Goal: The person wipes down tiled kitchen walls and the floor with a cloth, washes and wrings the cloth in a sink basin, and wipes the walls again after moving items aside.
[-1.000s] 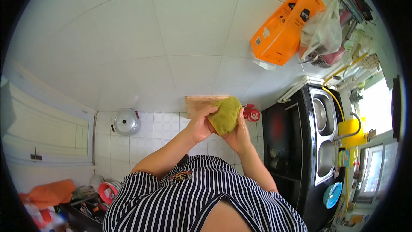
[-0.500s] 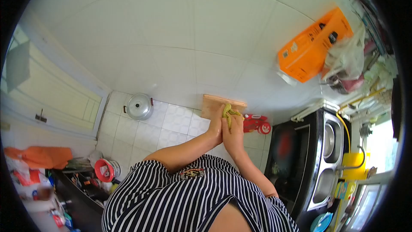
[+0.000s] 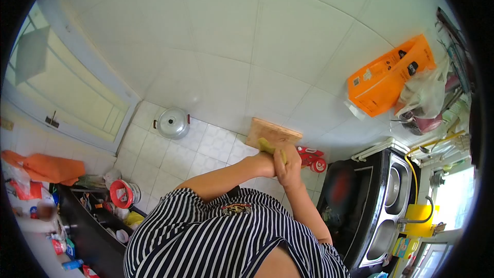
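A crumpled yellow-green cloth (image 3: 266,146) is squeezed between my two hands, held in front of my body. My left hand (image 3: 263,164) is closed on its lower part, with most of the fingers out of sight. Pressed against it, my right hand (image 3: 291,167) wraps its fingers over the cloth. Just beyond the hands a wooden board (image 3: 277,133) leans against the tiled wall. To the right of my right hand stands a red container (image 3: 315,161), partly covered by that hand.
A lidded metal pot (image 3: 173,122) sits on the floor at left. On the right are a black counter with a steel sink (image 3: 382,239) and a hanging orange bag (image 3: 388,80). A red bucket (image 3: 121,194) stands near a dark cabinet (image 3: 92,226) at lower left; a door (image 3: 77,87) is behind.
Both hands have turned and shifted slightly lower and right with the cloth. Less of the cloth shows now, and the right fingers wrap further over it. The whole view has tilted a little.
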`<state>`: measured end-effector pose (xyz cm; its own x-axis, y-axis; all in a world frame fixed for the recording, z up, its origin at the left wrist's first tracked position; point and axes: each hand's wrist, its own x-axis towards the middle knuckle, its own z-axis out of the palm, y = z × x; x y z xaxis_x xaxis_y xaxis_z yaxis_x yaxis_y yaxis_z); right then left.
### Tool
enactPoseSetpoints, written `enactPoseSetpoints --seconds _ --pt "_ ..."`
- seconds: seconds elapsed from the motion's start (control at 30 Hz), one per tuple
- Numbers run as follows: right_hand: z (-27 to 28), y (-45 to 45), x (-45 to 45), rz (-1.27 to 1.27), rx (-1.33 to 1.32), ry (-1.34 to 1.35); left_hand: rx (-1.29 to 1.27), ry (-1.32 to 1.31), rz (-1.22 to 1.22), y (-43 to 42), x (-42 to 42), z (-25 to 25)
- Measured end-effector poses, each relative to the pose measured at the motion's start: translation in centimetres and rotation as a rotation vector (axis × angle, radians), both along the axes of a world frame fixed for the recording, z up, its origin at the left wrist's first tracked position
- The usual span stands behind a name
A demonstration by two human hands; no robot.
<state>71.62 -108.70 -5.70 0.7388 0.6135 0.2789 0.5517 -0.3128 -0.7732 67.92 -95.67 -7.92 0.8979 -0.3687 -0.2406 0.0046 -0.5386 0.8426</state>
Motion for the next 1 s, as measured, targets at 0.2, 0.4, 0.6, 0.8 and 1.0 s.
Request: enactPoseSetpoints --seconds 0.2,0.4,0.6,0.8,1.0 --pt "-1.8 -4.4 3.3 -0.587 0.843 1.347 -0.395 0.133 0.326 4.2 -1.9 2.0" --pt "0.7 0.4 -0.7 -0.140 0.918 1.650 -1.454 0.568 0.891 0.7 -5.1 -2.7" --pt "0.1 0.5 -2.3 0.035 0.542 1.469 -1.814 0.468 1.018 4.1 -3.2 -6.6" --pt "-2.4 -4.9 -2.8 -0.487 0.206 0.966 -1.312 -0.209 1.273 16.0 4.6 0.7" --pt "-4.5 -2.8 -5.6 -0.736 0.363 0.980 -0.741 -1.042 1.074 21.5 15.1 20.0"
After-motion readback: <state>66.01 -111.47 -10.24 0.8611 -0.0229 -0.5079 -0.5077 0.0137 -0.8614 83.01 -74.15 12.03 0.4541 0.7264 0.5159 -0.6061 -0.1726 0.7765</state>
